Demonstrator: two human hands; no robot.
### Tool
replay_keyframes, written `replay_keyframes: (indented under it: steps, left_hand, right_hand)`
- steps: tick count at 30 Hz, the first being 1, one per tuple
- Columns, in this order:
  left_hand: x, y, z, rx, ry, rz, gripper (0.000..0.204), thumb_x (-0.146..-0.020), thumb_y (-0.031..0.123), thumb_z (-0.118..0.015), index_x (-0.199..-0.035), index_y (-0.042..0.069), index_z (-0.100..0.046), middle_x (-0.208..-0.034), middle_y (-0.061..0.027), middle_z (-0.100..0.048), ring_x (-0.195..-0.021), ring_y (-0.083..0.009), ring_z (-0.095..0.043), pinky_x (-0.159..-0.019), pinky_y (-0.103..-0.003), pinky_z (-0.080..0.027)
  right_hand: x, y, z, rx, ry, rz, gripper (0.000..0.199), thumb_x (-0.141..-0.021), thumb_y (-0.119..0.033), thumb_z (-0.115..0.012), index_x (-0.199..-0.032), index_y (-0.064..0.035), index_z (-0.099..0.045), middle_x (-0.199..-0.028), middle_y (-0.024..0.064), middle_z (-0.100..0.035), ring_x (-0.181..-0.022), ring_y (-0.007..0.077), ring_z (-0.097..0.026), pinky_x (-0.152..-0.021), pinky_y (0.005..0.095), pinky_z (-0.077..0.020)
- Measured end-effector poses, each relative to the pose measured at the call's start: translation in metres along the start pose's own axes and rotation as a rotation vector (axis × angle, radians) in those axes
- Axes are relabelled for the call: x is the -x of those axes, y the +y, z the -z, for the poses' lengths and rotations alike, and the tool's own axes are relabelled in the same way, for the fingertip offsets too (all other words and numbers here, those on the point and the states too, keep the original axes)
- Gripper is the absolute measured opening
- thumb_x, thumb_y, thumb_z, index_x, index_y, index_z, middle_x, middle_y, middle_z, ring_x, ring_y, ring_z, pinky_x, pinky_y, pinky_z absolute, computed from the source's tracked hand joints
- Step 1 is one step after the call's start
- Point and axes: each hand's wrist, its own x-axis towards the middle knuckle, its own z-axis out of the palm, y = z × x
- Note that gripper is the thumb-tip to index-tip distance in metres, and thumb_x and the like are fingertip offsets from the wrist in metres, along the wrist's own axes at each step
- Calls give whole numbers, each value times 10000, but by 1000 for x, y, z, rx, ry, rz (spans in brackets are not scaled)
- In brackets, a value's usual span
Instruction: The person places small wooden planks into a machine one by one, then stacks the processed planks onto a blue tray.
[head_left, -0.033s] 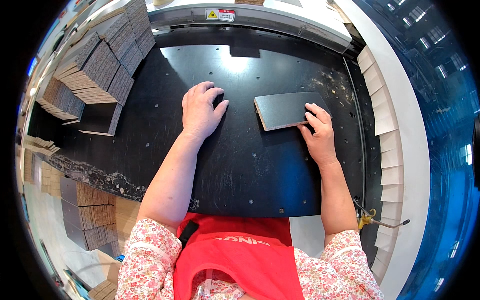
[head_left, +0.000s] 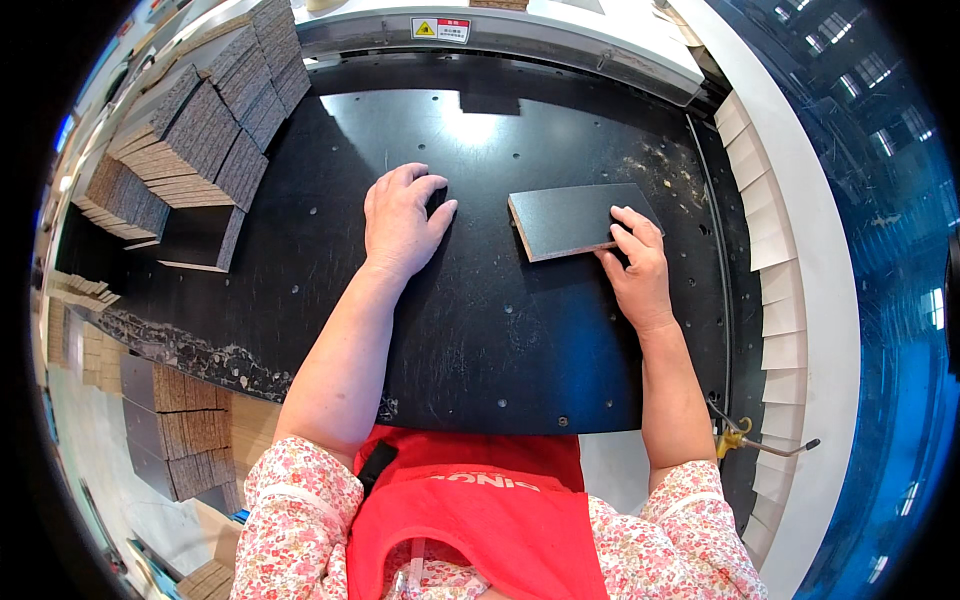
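A dark rectangular chipboard panel (head_left: 565,220) with bare brown edges lies over the black tabletop (head_left: 470,330), right of the middle. My right hand (head_left: 638,262) grips its right end, fingers on the top face and thumb by the near edge. To the left of the panel, my left hand (head_left: 405,220) rests on the black surface, fingers loosely bent and thumb apart, holding nothing. A gap of bare tabletop separates that hand from the panel.
Stacks of similar chipboard panels (head_left: 190,135) stand at the far left of the table. More stacked panels (head_left: 180,425) sit lower down, beyond its left edge. A metal machine beam (head_left: 540,38) crosses the back. A yellow air gun (head_left: 735,438) hangs at the near right.
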Motion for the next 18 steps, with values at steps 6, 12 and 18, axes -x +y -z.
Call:
replay_keyframes:
  steps: [6, 12, 18]
  left_hand:
    - [0, -1, -1, 0, 11, -3, 314, -878, 269, -712, -1157, 127, -700, -1335, -91, -574, -1312, -286, -484, -1135, -460, -331]
    - [0, -2, -3, -3, 20, -7, 315, -871, 269, -718, -1153, 129, -701, -1332, -89, -576, -1310, -286, -486, -1133, -456, -334]
    - [0, 0, 0, -7, 1, 4, 314, -883, 272, -709, -1161, 128, -698, -1340, -92, -571, -1322, -284, -476, -1142, -458, -326]
  right_hand:
    - [0, 1, 0, 5, 4, 10, 336, -737, -5, -783, -1056, 21, -682, -1261, 126, -638, -1218, 340, -562, -1031, 415, -473]
    - [0, 1, -1, 0, 4, 6, 331, -740, -6, -779, -1054, 22, -681, -1264, 128, -636, -1220, 342, -560, -1035, 416, -470]
    - [0, 0, 0, 4, -3, 6, 326, -748, -11, -775, -1058, 23, -683, -1268, 126, -634, -1228, 337, -556, -1041, 414, -465]
